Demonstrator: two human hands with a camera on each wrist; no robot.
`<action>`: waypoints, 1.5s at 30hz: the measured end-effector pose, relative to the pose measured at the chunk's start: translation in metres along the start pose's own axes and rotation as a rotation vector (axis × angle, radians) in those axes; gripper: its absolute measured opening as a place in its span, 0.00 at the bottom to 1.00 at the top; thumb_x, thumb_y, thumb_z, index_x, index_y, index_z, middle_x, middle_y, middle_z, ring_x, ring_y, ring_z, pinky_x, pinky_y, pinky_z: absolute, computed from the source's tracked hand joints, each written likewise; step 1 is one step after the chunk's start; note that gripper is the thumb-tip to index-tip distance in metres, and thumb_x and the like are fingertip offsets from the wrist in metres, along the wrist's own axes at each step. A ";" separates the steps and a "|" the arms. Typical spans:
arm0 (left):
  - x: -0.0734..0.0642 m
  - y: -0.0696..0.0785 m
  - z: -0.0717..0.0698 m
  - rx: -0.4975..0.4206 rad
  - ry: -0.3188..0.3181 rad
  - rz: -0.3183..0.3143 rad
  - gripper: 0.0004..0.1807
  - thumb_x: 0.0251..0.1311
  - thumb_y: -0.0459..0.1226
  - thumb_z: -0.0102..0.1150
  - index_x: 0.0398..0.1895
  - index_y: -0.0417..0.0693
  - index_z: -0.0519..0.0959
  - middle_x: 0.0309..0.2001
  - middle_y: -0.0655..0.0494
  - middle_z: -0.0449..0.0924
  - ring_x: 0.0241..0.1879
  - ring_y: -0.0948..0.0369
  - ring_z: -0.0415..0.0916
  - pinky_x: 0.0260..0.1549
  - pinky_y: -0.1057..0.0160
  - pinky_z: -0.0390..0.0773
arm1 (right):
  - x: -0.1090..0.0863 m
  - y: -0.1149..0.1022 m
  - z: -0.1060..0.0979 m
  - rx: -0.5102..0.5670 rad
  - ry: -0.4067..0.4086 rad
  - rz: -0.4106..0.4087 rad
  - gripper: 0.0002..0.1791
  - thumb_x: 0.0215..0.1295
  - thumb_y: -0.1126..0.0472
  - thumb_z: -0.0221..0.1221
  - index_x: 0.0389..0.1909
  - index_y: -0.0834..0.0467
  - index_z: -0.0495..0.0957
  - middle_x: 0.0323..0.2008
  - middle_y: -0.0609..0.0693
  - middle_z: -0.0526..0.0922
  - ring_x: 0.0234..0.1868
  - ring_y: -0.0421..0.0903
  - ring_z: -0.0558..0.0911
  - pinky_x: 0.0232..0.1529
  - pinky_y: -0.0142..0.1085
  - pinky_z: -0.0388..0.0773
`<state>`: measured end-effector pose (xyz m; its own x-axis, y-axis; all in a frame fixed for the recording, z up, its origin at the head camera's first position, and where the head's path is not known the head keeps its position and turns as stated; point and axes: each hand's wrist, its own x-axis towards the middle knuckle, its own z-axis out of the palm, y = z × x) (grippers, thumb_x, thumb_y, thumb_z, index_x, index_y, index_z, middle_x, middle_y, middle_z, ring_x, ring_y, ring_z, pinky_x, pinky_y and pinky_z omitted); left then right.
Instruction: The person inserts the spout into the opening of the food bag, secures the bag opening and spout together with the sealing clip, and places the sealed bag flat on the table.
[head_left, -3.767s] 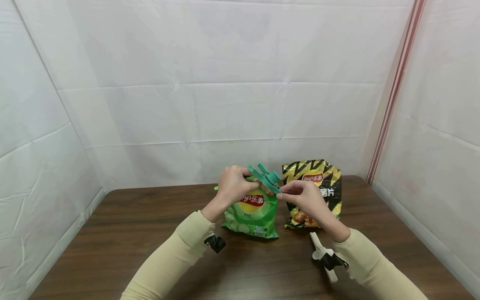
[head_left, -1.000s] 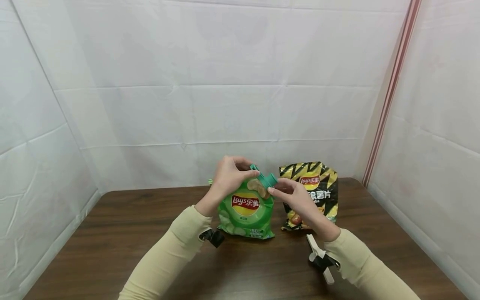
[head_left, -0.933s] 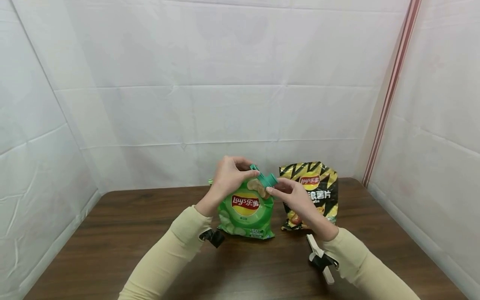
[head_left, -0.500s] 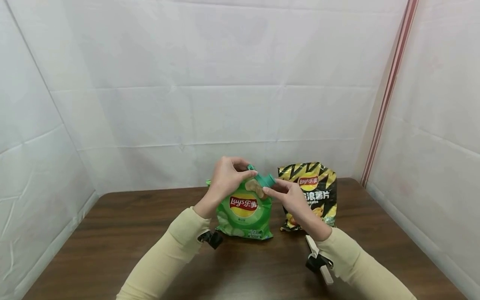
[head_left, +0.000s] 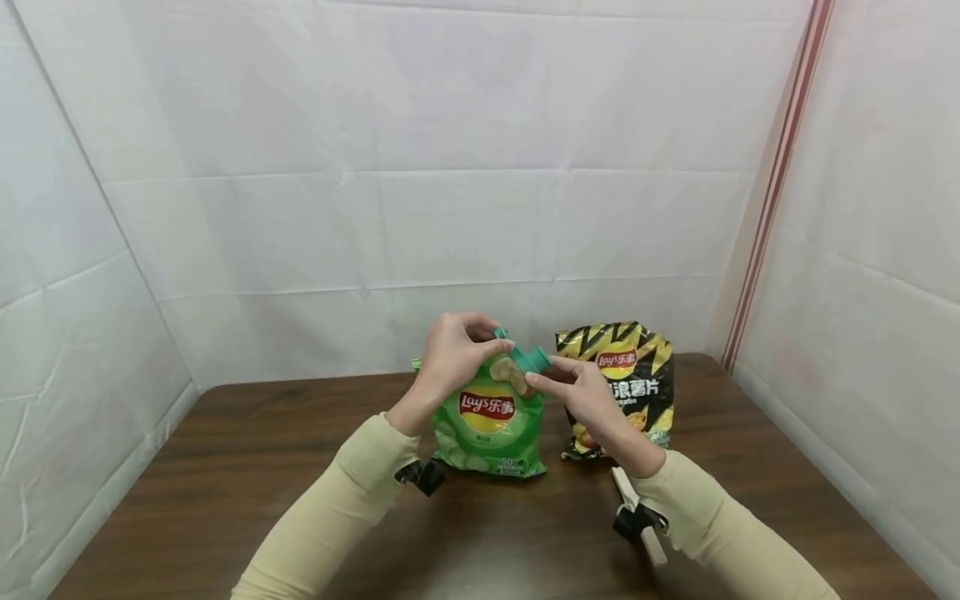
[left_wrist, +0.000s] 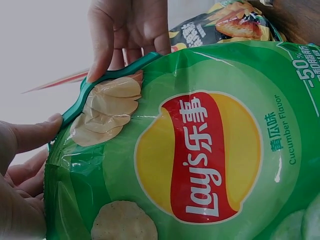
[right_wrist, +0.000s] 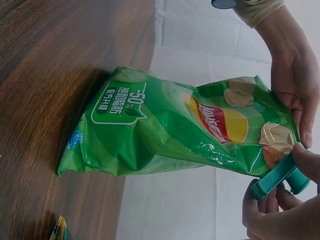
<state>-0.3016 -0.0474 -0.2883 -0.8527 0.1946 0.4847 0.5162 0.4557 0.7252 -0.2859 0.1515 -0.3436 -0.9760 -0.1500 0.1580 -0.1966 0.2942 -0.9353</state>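
A green Lay's chip bag (head_left: 487, 442) stands upright on the table. A teal bag clip (head_left: 531, 360) lies slantwise across its top right corner, its two arms together over the bag's edge. My left hand (head_left: 453, 358) pinches the clip's upper end and the bag's top edge between thumb and fingers. My right hand (head_left: 588, 400) pinches the clip's lower end, near its round knob. In the left wrist view the clip (left_wrist: 80, 104) runs along the bag's edge above the printed chips. The right wrist view shows my right thumb over the clip (right_wrist: 274, 179), fingers behind it.
A black and yellow Lay's bag (head_left: 647, 367) leans upright behind my right hand. In front of it lies a white bag clip (head_left: 652, 546), partly hidden by the black camera on my right wrist. White sheets hang behind and beside the dark wooden table (head_left: 247, 467).
About four seconds ago the teal clip's arms stood apart at the bag's top; now they are together across the corner. Over the last second both hands hold almost still.
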 end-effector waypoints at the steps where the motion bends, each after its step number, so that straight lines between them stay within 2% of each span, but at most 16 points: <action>1: -0.001 0.000 0.000 -0.001 0.003 0.002 0.07 0.51 0.38 0.70 0.31 0.46 0.85 0.27 0.54 0.85 0.27 0.63 0.81 0.28 0.65 0.79 | 0.000 0.000 0.000 0.005 -0.004 -0.004 0.27 0.57 0.42 0.63 0.54 0.52 0.79 0.49 0.52 0.84 0.53 0.48 0.80 0.54 0.47 0.74; 10: -0.004 -0.003 0.000 -0.025 0.023 0.024 0.10 0.51 0.38 0.70 0.35 0.46 0.82 0.29 0.52 0.86 0.30 0.61 0.83 0.30 0.65 0.80 | -0.001 -0.002 0.000 0.026 -0.013 -0.041 0.25 0.58 0.45 0.64 0.53 0.53 0.80 0.47 0.53 0.85 0.52 0.48 0.81 0.55 0.47 0.74; 14: -0.002 -0.005 0.002 -0.042 0.035 0.049 0.08 0.51 0.38 0.70 0.33 0.46 0.82 0.28 0.53 0.86 0.28 0.62 0.82 0.29 0.65 0.79 | -0.001 -0.002 -0.001 0.031 0.003 -0.029 0.26 0.57 0.44 0.64 0.55 0.52 0.79 0.48 0.53 0.84 0.52 0.48 0.81 0.56 0.47 0.74; 19: -0.004 -0.006 0.003 -0.037 0.038 0.052 0.07 0.52 0.39 0.69 0.32 0.46 0.84 0.27 0.54 0.86 0.27 0.63 0.81 0.29 0.65 0.79 | -0.002 0.000 0.000 0.049 0.017 -0.024 0.26 0.57 0.45 0.65 0.54 0.53 0.80 0.47 0.53 0.85 0.51 0.48 0.81 0.56 0.49 0.73; 28: -0.002 -0.004 0.003 0.005 0.044 0.053 0.10 0.53 0.40 0.69 0.34 0.44 0.86 0.28 0.53 0.86 0.29 0.62 0.83 0.31 0.64 0.80 | -0.014 -0.021 0.000 0.020 0.016 -0.037 0.21 0.63 0.55 0.62 0.55 0.59 0.78 0.47 0.59 0.84 0.51 0.52 0.81 0.54 0.51 0.74; 37: -0.003 0.000 0.003 0.037 0.030 0.049 0.11 0.54 0.40 0.68 0.36 0.42 0.86 0.30 0.52 0.87 0.29 0.61 0.83 0.29 0.65 0.80 | -0.002 0.001 -0.002 0.002 0.026 -0.025 0.26 0.57 0.47 0.65 0.55 0.53 0.79 0.45 0.53 0.86 0.50 0.48 0.81 0.54 0.48 0.75; 45: -0.004 0.001 0.002 0.074 0.012 0.051 0.12 0.55 0.41 0.67 0.38 0.44 0.86 0.32 0.52 0.87 0.25 0.63 0.80 0.24 0.66 0.77 | -0.001 0.002 -0.003 -0.012 0.018 -0.032 0.26 0.56 0.45 0.65 0.54 0.52 0.80 0.43 0.52 0.86 0.50 0.48 0.81 0.53 0.46 0.75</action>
<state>-0.2981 -0.0458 -0.2904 -0.8245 0.2089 0.5259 0.5509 0.5084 0.6618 -0.2855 0.1546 -0.3446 -0.9707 -0.1430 0.1933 -0.2287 0.3010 -0.9258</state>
